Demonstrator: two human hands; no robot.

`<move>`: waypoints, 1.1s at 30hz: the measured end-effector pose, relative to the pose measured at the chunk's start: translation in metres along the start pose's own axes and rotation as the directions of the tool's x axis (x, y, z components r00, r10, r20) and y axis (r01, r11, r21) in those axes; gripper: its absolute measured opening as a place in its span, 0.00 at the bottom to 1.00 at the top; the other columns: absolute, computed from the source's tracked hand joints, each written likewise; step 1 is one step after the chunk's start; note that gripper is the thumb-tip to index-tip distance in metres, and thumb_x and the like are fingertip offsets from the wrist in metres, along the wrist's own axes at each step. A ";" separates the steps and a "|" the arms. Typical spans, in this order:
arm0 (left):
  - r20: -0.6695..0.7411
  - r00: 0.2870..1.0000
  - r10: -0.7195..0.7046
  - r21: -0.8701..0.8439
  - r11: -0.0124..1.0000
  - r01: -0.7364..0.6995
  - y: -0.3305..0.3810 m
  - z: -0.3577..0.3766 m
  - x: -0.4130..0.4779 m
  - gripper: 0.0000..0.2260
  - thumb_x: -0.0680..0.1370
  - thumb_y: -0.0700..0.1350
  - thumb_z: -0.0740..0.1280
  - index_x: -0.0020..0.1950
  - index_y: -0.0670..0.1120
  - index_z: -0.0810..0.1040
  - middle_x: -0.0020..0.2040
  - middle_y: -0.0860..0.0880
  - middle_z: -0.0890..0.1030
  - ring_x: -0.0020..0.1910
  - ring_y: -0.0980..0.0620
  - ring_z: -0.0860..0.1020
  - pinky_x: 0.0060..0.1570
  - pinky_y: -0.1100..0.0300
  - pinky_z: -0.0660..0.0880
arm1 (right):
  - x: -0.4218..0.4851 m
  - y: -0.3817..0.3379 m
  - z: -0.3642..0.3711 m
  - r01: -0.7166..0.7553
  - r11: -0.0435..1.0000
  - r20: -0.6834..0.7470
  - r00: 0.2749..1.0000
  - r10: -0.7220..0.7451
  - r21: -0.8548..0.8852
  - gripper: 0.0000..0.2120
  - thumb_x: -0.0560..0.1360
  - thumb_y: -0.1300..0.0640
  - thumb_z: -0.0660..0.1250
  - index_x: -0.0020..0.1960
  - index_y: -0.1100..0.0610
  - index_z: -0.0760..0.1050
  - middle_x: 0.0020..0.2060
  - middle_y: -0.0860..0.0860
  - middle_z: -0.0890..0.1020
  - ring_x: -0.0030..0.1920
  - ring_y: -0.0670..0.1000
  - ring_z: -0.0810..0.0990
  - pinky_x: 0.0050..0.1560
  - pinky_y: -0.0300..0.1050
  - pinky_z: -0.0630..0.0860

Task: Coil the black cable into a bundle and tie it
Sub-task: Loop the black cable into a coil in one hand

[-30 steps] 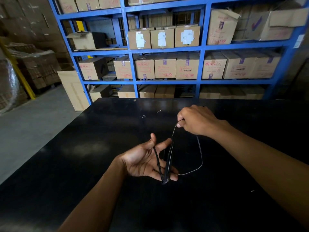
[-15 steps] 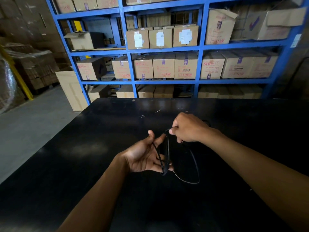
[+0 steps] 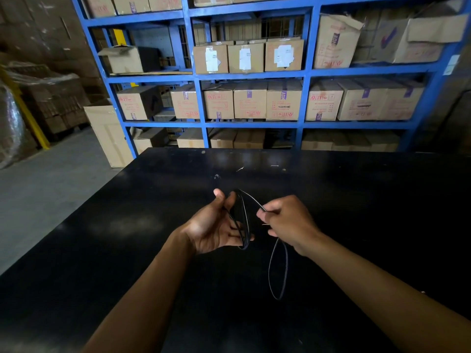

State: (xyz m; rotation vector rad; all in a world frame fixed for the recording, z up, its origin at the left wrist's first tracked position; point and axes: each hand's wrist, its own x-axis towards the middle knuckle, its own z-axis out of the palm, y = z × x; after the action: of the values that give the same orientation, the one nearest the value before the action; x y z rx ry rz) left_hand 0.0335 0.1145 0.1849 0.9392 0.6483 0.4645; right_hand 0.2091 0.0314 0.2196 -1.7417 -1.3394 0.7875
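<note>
The thin black cable (image 3: 244, 220) runs in several loops around my left hand (image 3: 216, 226), from the fork of thumb and forefinger down over the fingertips. That hand is palm up with the fingers spread and the thumb raised. Just to its right, my right hand (image 3: 288, 221) is closed on a strand of the same cable, pinched at the fingertips. From the right hand a long slack loop (image 3: 278, 271) hangs down toward the black table (image 3: 127, 225). Both hands are held above the table's middle.
Behind the table stands a blue metal shelf rack (image 3: 201, 103) packed with cardboard boxes. A tall carton (image 3: 107, 133) stands on the grey floor at the table's far left corner. Wrapped pallets (image 3: 51, 98) and a yellow post lie further left.
My right hand came toward me and down to the right of the left hand, laying another turn over it. The slack loop now hangs lower below the right hand.
</note>
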 end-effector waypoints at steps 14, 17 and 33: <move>-0.038 0.999 -0.017 -0.035 0.999 0.016 0.001 0.026 -0.001 0.26 0.72 0.70 0.50 0.66 0.63 0.69 0.65 0.28 0.73 0.62 0.31 0.76 0.63 0.38 0.70 | -0.015 0.012 0.003 0.223 0.853 0.014 0.969 -0.245 -0.473 0.11 0.73 0.48 0.69 0.37 0.54 0.81 0.37 0.49 0.81 0.49 0.54 0.77 0.48 0.49 0.77; -0.058 0.998 0.003 -0.101 0.995 -0.009 0.004 0.021 -0.003 0.29 0.76 0.70 0.47 0.75 0.61 0.61 0.71 0.28 0.65 0.66 0.28 0.71 0.66 0.35 0.66 | -0.025 0.018 0.012 0.325 0.823 0.062 0.940 -0.336 -0.466 0.13 0.75 0.50 0.66 0.33 0.52 0.75 0.33 0.45 0.75 0.43 0.48 0.76 0.41 0.43 0.73; -0.101 0.973 0.208 -0.339 0.912 -0.230 0.034 0.016 -0.009 0.26 0.77 0.68 0.46 0.71 0.61 0.65 0.60 0.24 0.74 0.63 0.23 0.71 0.62 0.34 0.70 | -0.068 0.048 0.037 0.244 0.948 0.173 0.944 -0.280 0.203 0.11 0.81 0.60 0.56 0.60 0.48 0.68 0.30 0.48 0.75 0.32 0.44 0.76 0.42 0.51 0.81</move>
State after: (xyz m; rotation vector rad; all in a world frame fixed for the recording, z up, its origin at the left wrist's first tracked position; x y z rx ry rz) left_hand 0.0346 0.1166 0.2232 0.6613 0.4960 0.7858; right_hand 0.1837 -0.0329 0.1601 -1.3358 -1.5462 0.9172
